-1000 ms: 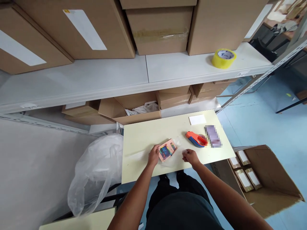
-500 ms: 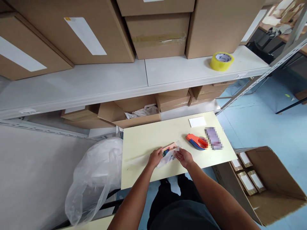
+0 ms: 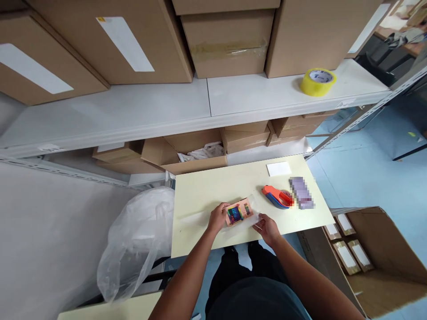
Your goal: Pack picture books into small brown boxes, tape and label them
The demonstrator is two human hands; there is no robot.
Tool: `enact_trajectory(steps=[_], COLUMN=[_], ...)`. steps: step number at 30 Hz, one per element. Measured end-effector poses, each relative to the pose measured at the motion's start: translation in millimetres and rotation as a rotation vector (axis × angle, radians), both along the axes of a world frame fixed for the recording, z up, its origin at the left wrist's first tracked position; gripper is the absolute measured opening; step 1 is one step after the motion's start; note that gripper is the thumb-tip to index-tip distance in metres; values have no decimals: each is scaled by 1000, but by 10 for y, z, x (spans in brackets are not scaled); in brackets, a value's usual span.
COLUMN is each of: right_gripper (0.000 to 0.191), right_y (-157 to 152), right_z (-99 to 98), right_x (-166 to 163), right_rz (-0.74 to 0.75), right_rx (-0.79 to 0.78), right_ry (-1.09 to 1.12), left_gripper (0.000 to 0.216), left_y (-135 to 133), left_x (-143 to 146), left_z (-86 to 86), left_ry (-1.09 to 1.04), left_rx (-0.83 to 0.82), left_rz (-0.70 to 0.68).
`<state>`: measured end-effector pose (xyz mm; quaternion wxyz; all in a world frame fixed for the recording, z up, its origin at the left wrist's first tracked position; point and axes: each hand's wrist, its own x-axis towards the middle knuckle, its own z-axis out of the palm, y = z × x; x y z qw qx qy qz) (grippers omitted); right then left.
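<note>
A pink printed pack [image 3: 247, 206] with a colourful dark picture lies over the pale work board, on a translucent plastic wrap [image 3: 238, 230]. My left hand [image 3: 218, 218] grips the pack's left end, thumb on top. At the lower right, my right hand [image 3: 267, 229] pinches the edge of the wrap, apart from the pack. Beyond my right hand rests an orange and blue tape dispenser [image 3: 275, 195]. Near it lie a blurred purple object [image 3: 302, 193] and a white card [image 3: 279, 169].
The cream board [image 3: 193, 191] stands before a shelf [image 3: 160, 104] of cardboard boxes. A yellow tape roll [image 3: 318, 82] sits on the shelf. A clear plastic bag [image 3: 133, 240] hangs at the left. An open carton [image 3: 393, 249] with several labelled boxes is at the right.
My right hand has moved right and slightly down, drawing the wrap away from the pack. The pack's printed face now shows more fully. My left hand still grips its end.
</note>
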<state>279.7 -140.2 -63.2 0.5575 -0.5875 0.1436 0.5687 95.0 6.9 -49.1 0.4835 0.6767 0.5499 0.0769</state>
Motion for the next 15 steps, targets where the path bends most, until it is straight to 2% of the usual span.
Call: enact_trajectory(steps=[5, 9, 12, 15], right_gripper=[26, 29, 31, 36], right_y=[-339, -443, -424, -406], right_z=[-148, -218, -185, -135], right_x=[-32, -87, -150, -211], right_rz=[120, 255, 286, 263], right_rx=[-96, -180, -182, -138], right_ry=[-42, -113, -170, -184], left_gripper=[32, 32, 32, 31], left_y=[-131, -232, -436, -759], left_x=[10, 31, 13, 1], left_z=[-50, -102, -158, -269], left_ry=[-29, -59, -136, -294], left_rx=[-28, -32, -42, -179], left_rz=[128, 248, 354, 550])
